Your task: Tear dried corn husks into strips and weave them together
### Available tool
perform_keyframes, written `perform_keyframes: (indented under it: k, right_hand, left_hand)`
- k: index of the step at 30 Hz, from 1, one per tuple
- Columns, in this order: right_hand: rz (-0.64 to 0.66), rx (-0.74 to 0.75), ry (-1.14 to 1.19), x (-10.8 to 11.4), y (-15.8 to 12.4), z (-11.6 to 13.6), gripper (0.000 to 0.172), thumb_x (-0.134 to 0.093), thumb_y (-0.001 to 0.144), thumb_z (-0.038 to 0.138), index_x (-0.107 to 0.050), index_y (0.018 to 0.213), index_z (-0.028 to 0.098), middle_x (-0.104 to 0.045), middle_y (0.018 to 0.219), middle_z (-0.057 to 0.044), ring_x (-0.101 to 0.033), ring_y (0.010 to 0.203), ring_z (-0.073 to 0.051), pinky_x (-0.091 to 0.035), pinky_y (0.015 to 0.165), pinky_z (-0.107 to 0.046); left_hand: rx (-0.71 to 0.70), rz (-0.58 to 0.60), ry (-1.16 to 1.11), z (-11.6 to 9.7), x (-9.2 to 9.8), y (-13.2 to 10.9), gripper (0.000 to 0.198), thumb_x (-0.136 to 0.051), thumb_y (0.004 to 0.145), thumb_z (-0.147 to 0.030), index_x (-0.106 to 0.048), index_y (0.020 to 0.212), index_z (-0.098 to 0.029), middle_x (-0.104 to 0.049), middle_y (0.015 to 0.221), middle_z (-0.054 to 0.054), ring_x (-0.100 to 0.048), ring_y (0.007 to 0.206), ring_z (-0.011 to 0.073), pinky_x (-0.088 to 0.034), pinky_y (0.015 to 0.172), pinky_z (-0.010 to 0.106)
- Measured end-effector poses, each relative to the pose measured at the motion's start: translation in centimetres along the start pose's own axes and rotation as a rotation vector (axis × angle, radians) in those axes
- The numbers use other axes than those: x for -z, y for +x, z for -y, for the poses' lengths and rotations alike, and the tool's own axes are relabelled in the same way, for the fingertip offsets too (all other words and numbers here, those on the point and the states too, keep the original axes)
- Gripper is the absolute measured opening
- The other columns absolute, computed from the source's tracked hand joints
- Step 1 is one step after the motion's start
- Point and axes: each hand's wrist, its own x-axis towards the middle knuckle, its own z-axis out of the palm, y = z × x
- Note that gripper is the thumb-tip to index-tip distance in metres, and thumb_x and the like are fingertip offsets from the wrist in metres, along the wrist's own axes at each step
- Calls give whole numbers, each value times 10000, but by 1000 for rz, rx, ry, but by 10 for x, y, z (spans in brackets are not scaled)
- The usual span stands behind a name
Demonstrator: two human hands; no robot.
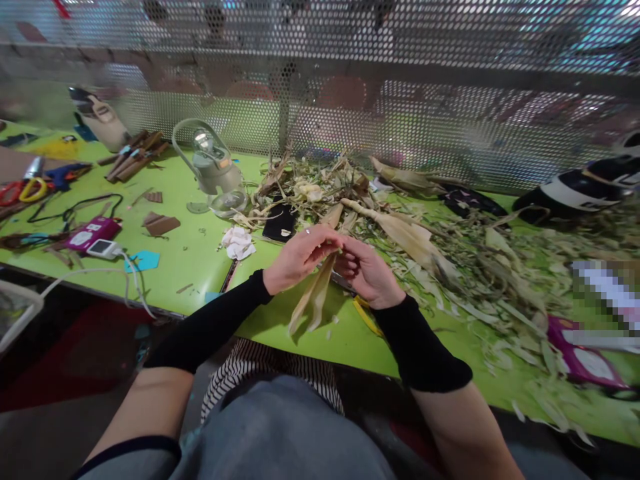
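Note:
A dry, pale corn husk (316, 297) hangs down between my two hands, split into two strips at its lower end. My left hand (303, 257) pinches its upper part, the fingertips meeting those of the other hand. From the right side, my right hand (367, 267) is closed on the same husk, fingers curled. Something dark and narrow shows just under my right palm, too covered to name. By the right wrist lies a yellow handle (367, 317). Another long husk (400, 233) rests on the scraps beyond my hands.
Husk scraps (480, 280) spread across the green table (200, 267). Behind my hands are a phone (279, 220), crumpled tissue (238, 243) and a clear bottle (213, 167). Scissors (25, 190) and a magenta device (94, 233) with a cable lie left. A perforated metal screen (340, 100) borders the back.

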Motion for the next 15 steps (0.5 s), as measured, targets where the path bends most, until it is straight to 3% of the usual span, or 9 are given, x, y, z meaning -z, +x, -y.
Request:
perform_keyframes:
  k: [3,6,9,12,15]
  right_hand:
    - [14,10,-40,-1,2,-7,480,-904,698,499,-510,683,225,-312,573,99,-248,486,-58,-227,409,-185]
    - [-19,66,-86,5,7,-11,406,-918,686,484,-622,776,222,-507,666,67,-367,547,-69,-343,495,-200]
    - [-50,229,-469,17,13,-9,278,-859,754,460,-737,858,233,-637,776,27,-466,637,-113,-400,602,-254]
    - [-21,384,-935,31,14,0,217,-780,836,434,-763,768,229,-638,765,-17,-536,729,-179,-406,674,-311]
    - [5,434,-1068,38,11,11,262,-708,898,452,-718,764,228,-643,800,-30,-555,761,-197,-409,705,-329]
  left_hand:
    - [76,52,-51,-1,-2,0,114,-582,1022,-236,-688,1014,-194,-764,1058,79,-703,981,175,-541,933,299]
    - [200,-2,-76,1,-1,1,98,-584,1013,-237,-667,1022,-186,-757,998,58,-693,890,155,-528,863,276]
    - [376,-56,-136,6,4,3,88,-579,1008,-246,-642,1018,-186,-744,918,28,-687,840,142,-514,811,263]
    - [518,-64,-220,11,7,6,45,-624,971,-210,-595,995,-185,-730,836,2,-685,773,126,-504,759,250]
    - [657,-18,-295,16,9,10,126,-654,946,-155,-532,958,-184,-701,747,-23,-664,682,108,-498,719,247]
